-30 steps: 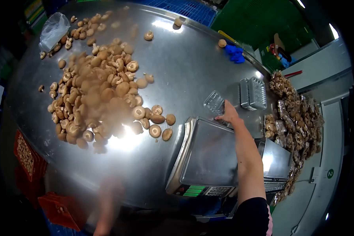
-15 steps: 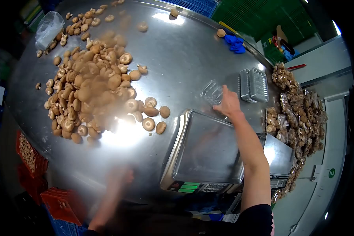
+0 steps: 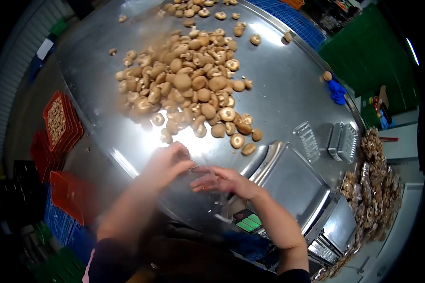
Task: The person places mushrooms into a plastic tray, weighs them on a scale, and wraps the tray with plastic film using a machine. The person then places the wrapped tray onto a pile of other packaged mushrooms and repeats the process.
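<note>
1. In the head view, the right hand (image 3: 229,181) was clamped, thumb against fingers, on a clear tray (image 3: 224,211). The tray hung low over the table's near edge, its outline smeared by blur.
2. The left hand (image 3: 167,162) was close beside those fingertips, bent at the knuckles. I could not tell whether it gripped the tray or anything else.
3. The mushrooms (image 3: 182,81) lay heaped on the steel table (image 3: 278,85), just beyond the left hand, some caps up, some stems up; a few strays sat between heap and scale (image 3: 293,184).
4. The scale was just beside the right forearm. Past it lay a loose tray (image 3: 307,141), with a stack (image 3: 342,142) of others close by and a mass of filled packs (image 3: 378,188) along the far right.
5. Such thin plastic, to my eye, was best pinched lightly at the rim, its mouth level and fingers outside, since a hard squeeze could buckle the wall.
6. The left hand did best to steady the opposite rim gently, clear of the caps, which looked easy to bruise.
</note>
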{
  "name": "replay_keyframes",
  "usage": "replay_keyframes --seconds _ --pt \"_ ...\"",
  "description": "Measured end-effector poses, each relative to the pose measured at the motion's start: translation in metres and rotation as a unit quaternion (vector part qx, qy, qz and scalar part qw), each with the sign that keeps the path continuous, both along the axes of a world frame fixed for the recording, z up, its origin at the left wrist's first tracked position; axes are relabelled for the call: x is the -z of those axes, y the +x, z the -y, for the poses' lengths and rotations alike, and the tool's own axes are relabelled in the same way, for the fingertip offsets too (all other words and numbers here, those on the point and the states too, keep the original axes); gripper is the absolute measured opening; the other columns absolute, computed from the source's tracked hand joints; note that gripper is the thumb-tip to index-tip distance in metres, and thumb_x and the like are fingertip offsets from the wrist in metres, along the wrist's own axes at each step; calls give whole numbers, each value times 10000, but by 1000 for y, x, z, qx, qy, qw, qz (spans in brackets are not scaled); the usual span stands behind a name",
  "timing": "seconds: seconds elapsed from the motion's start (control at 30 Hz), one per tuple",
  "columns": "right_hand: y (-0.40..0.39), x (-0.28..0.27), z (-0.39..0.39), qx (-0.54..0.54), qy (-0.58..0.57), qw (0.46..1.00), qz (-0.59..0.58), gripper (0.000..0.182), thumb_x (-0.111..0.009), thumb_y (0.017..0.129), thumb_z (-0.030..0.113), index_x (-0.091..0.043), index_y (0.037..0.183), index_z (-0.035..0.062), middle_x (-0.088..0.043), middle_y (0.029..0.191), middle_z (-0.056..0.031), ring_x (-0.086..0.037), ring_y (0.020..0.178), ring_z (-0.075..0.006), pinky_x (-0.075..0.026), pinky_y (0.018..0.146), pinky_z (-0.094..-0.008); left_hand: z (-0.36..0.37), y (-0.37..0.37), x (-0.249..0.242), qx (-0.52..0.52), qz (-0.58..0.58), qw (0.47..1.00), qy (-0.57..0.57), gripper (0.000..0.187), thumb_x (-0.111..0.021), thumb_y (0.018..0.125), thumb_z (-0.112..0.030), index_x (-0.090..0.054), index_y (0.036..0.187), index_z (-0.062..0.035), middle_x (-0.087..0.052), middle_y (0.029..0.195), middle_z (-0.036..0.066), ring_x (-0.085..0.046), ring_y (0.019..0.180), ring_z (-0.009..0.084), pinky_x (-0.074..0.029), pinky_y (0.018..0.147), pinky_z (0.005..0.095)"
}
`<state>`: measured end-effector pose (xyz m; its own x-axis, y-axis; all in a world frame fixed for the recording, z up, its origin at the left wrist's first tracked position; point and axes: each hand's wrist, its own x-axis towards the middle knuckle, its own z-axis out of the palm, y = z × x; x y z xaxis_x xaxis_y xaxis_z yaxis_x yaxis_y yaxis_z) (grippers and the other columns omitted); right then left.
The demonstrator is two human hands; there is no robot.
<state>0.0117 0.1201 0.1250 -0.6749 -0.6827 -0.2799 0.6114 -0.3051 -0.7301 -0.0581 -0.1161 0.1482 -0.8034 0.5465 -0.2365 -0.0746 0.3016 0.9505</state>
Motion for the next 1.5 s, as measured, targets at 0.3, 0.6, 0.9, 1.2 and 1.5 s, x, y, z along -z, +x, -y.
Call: replay_keyframes --seconds 0.3,0.6,0.9,1.2,1.5 --pt "48 78 75 217 325 912 123 432 -462 983 148 -355 1378 9 -669 891 -142 -536 478 -129 -425 419 -241 86 49 87 -174 437 882 -25 235 -437 972 -61 -378 1189 8 -648 892 174 -605 504 182 -470 392 249" --pt "-81 132 66 401 402 821 55 162 -520 920 74 -609 1009 -29 -655 707 -98 -530 463 -119 -385 391 -269 47 -73 132 -247 363 889 128 368 -427 891 46 -398 1256 76 -648 923 225 -548 513 141 -442 422 224" --pt "-172 153 66 501 311 806 49 258 -443 1008 203 -568 1021 -23 -559 679 -66 -529 466 -141 -404 393 -268 7 -147 183 -379 174 897 144 264 -389 954 5 -488 1197 -19 -596 867 92 -515 482 129 -422 379 242" --pt "-99 147 70 498 206 840 59 445 -407 1035 224 -383 1439 39 -525 925 -57 -590 576 -138 -465 470 -225 19 -82 158 -371 195 887 193 246 -404 975 1 -458 1213 -27 -600 781 109 -542 461 149 -361 355 234" --pt "-26 82 64 506 275 818 21 427 -431 1033 267 -436 1413 72 -596 1006 -94 -564 578 -90 -457 492 -202 11 -16 76 -315 197 916 153 254 -432 982 -42 -455 1231 0 -615 848 131 -565 484 160 -368 358 230"
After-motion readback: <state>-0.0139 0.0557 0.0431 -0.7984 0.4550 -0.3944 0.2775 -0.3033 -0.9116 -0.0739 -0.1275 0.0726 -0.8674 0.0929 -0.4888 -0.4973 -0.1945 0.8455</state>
